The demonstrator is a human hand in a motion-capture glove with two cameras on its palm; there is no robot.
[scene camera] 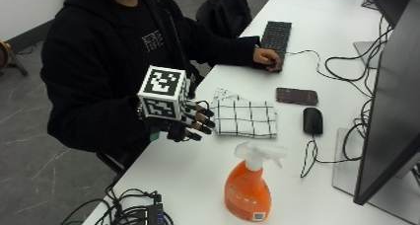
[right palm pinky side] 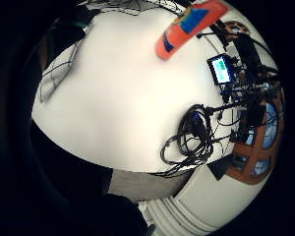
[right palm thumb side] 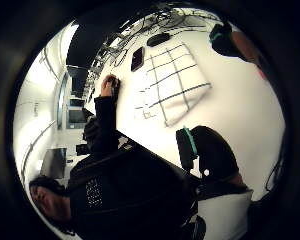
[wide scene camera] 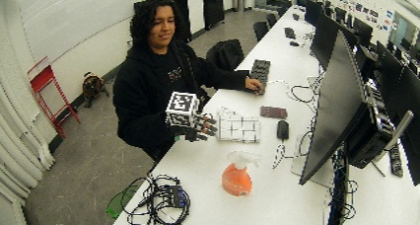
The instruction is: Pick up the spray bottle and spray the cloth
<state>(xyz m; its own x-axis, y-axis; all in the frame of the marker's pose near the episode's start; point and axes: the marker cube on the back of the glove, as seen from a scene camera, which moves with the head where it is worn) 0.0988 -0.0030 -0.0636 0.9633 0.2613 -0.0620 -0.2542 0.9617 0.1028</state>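
Observation:
An orange spray bottle (scene camera: 247, 190) with a white trigger head stands upright on the white table near its front; it also shows in the little finger side palm view as the spray bottle (right palm pinky side: 189, 27) and in the wide view as the spray bottle (wide scene camera: 237, 176). A white cloth (scene camera: 245, 117) with a dark grid lies flat beyond it, the same cloth (right palm thumb side: 172, 82) seen from the palm. My gloved right hand (scene camera: 187, 121) hovers over the table's edge, left of the cloth, with fingers loosely curled and nothing in them. It is apart from the bottle.
A phone (scene camera: 297, 95) and a mouse (scene camera: 313, 120) lie right of the cloth. A keyboard (scene camera: 275, 37) sits farther back under the bare left hand (scene camera: 267, 57). A monitor (scene camera: 394, 111) stands at the right. A cable bundle (scene camera: 134, 212) lies at the table's near corner.

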